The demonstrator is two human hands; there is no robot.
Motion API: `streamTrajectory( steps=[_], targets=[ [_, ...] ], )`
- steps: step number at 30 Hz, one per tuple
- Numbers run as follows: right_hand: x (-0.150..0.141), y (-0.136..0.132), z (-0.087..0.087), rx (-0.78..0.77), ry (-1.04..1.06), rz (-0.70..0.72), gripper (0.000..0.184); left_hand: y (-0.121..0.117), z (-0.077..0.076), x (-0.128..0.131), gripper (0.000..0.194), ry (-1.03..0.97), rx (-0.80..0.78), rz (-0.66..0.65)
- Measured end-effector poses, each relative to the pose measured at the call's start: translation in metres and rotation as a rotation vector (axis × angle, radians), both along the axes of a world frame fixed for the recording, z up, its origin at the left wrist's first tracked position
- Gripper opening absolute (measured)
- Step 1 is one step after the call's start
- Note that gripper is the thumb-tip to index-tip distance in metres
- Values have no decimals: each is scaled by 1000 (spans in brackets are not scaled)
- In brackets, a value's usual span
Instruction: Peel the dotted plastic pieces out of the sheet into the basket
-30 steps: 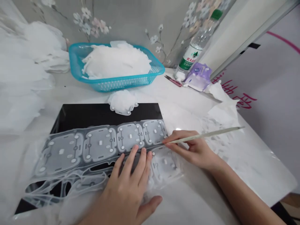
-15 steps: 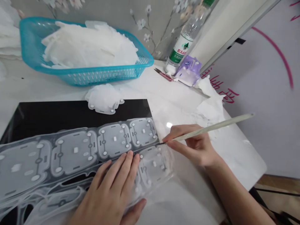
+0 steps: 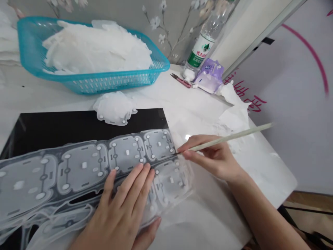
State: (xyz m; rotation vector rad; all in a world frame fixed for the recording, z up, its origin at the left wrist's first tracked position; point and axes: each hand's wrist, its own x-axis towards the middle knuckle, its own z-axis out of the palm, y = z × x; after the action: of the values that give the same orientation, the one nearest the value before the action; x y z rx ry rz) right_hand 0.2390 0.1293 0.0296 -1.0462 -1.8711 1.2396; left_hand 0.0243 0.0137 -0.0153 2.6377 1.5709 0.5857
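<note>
A translucent moulded silicone-like sheet (image 3: 82, 166) with rounded panels, grey slots and white studs lies over a black board (image 3: 65, 126). My left hand (image 3: 130, 205) presses on the lower row of panels, fingers spread, thumb at the near edge. My right hand (image 3: 210, 154) pinches a slim, pale-handled pen-like tool (image 3: 234, 137) between thumb and fingers. Its thin dark tip meets the seam between the upper and lower rows at the right end; I cannot make out what kind of tip it is. Loose cut strips (image 3: 54, 222) of the sheet lie at lower left.
Behind the board stands a blue basket (image 3: 104, 80) heaped with white pieces. A small pile of cut pieces (image 3: 114, 107) sits at the board's back edge. Farther right are pink thread snips (image 3: 181, 81), a water bottle (image 3: 199, 52), a purple packet (image 3: 210, 76) and crumpled white tissue (image 3: 235, 116).
My right hand has moved slightly left and up, carrying the tool's tip left along the seam. My left hand's fingers have shifted a little and spread wider, staying on the sheet.
</note>
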Motion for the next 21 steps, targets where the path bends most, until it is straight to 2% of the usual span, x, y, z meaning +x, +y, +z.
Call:
streamTrajectory(
  steps=[2,4,6,9,14,17,21],
  targets=[
    [-4,-3,1,55,-70,98,10,1,0,-1,61,0,-5,-15],
    [-6,-4,1,107,-97,124,12,2,-1,-1,61,-9,-13,-15],
    [-7,-4,-1,158,-97,70,12,2,-2,-1,60,-20,-15,-10],
    [-7,-5,-5,199,-81,-104,10,2,-3,-1,60,-29,-9,-10],
    [-8,-9,-6,142,-70,-335,8,1,-6,1,62,-33,-19,-11],
    [-9,-13,-3,187,-95,-348,10,3,-7,-1,63,-39,-22,-11],
    [-10,-19,2,266,-197,-271,17,8,-7,-8,63,-102,-49,-33]
  ],
)
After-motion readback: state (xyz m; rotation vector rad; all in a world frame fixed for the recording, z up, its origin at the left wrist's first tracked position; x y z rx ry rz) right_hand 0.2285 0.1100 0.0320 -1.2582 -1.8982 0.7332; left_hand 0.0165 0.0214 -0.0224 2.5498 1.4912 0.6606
